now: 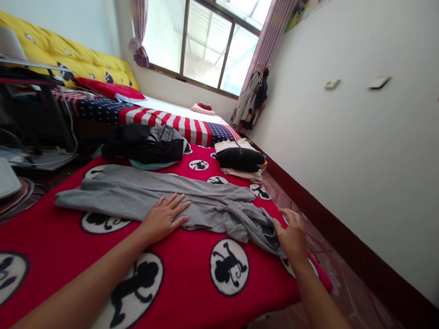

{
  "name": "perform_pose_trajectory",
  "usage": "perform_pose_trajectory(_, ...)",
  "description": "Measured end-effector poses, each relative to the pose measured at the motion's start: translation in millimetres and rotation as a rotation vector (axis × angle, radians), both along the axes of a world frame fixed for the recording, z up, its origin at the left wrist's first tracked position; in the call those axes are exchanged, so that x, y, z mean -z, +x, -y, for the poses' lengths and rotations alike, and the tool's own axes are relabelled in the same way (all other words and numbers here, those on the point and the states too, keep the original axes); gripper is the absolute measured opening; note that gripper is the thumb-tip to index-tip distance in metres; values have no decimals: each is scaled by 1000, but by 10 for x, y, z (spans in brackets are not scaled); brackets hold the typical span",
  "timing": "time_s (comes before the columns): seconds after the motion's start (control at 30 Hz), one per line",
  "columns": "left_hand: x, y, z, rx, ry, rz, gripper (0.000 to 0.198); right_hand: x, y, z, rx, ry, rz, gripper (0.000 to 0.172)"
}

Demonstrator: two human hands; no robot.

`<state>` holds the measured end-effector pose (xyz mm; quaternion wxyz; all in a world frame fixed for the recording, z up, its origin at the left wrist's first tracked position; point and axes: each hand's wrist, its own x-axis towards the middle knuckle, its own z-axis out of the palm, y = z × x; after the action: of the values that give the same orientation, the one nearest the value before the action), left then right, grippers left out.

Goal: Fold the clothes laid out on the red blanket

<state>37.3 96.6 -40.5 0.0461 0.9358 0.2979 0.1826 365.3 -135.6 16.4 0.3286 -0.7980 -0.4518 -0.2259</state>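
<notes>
- The grey garment (161,196) lies stretched lengthwise across the red monkey-print blanket (192,278), and everything else is placed against it here.
- The left hand (163,217) rests flat on the garment's near edge, about at its middle, fingers spread and palm down; it presses the cloth and grips nothing.
- The right hand (292,234) is at the garment's bunched right end, by the edge of the blanket. Its fingers curl against the rumpled cloth there; whether they have pinched a fold or only touch it cannot be told from this view.
- As a judgement of progress: the left stretch of the garment already lies smooth and flat, while the right end is crumpled and twisted, and no fold shows in it anywhere. The smoothing looks partly done, the folding not begun.
- Beyond the garment's far edge, well apart from both hands, lies a heap of dark clothes (146,144), loose and unfolded.
- Past the garment's right end, farther up the blanket, sits a small stack of folded clothes (240,161) with a black piece on top, so some items appear finished already.
- Farther back than the dark heap runs a striped and starred bedcover (164,119), with a window (206,43) behind it.
- A white wall (360,137) stands to the right of the garment.
</notes>
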Motion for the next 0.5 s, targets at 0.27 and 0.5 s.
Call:
perform_pose_trajectory(0.27,-11,-2,20,-11,22,-9,51,196,407,297,76,-382,-306,29)
perform_pose_trajectory(0.5,2,3,9,-1,-4,16,51,-545,353,146,12,321,-938,29)
